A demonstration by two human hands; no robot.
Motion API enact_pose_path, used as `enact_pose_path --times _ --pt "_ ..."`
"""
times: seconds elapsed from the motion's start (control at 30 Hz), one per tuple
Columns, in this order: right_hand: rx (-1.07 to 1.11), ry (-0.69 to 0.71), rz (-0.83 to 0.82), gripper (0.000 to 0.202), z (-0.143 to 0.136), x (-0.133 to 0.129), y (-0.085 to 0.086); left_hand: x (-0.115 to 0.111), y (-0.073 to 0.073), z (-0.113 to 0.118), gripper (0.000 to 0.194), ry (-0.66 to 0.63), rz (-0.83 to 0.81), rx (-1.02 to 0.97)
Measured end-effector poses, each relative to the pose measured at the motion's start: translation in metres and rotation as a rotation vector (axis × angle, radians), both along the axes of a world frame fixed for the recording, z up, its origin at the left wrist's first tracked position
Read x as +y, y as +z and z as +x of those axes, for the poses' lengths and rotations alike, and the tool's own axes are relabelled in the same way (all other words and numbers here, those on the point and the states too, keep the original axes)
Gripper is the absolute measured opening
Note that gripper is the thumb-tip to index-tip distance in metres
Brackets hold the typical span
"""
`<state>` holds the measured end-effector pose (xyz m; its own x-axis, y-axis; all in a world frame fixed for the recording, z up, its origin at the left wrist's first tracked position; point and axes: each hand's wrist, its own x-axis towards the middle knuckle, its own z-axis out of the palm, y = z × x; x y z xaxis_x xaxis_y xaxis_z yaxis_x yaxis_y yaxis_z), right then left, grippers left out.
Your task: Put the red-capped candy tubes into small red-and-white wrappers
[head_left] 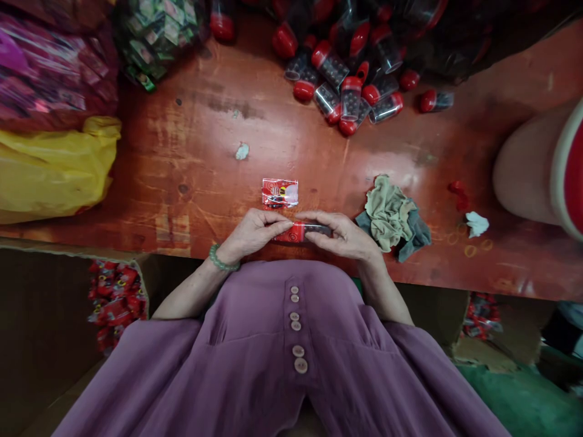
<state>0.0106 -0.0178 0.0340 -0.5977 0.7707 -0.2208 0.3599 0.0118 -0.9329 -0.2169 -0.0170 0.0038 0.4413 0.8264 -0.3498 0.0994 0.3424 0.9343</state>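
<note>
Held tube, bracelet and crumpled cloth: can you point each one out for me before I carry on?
Tube [297, 231]: head view, on its red part between the hands.
Bracelet [219, 261]: head view, on its green beads.
Cloth [386, 213]: head view, on its pale folds.

Ahead of me, the tabletop [200, 170] offers open passage up to the pile of red-capped containers [350, 91], which blocks the far side. The crumpled cloth [389, 215] obstructs my right, with the bucket [532, 170] beyond it. Access far left is closed by the yellow bag [54, 173].
</note>
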Motion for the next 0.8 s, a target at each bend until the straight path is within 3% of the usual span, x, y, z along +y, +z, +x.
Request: enact_pose_path --times 0.3,0.4,0.5,0.63,0.8 --pt "0.044 0.011 -0.057 0.036 -0.006 -0.007 0.001 0.001 0.001 0.000 0.027 -0.068 -0.005 0.024" --pt "0.102 -0.096 -0.087 0.034 -0.010 -0.012 -0.003 0.003 0.003 -0.004 0.029 0.076 -0.049 -0.033" --pt "0.187 -0.269 -0.145 0.035 -0.015 -0.017 -0.008 -0.001 0.005 -0.009 0.047 0.263 -0.179 -0.203" --pt "0.242 -0.409 -0.193 0.038 -0.023 -0.020 -0.015 -0.013 0.008 -0.005 0.047 0.297 -0.332 -0.425" --pt "0.229 -0.434 -0.139 0.039 -0.039 -0.017 -0.017 -0.017 0.011 0.014 0.037 0.433 -0.379 -0.422"
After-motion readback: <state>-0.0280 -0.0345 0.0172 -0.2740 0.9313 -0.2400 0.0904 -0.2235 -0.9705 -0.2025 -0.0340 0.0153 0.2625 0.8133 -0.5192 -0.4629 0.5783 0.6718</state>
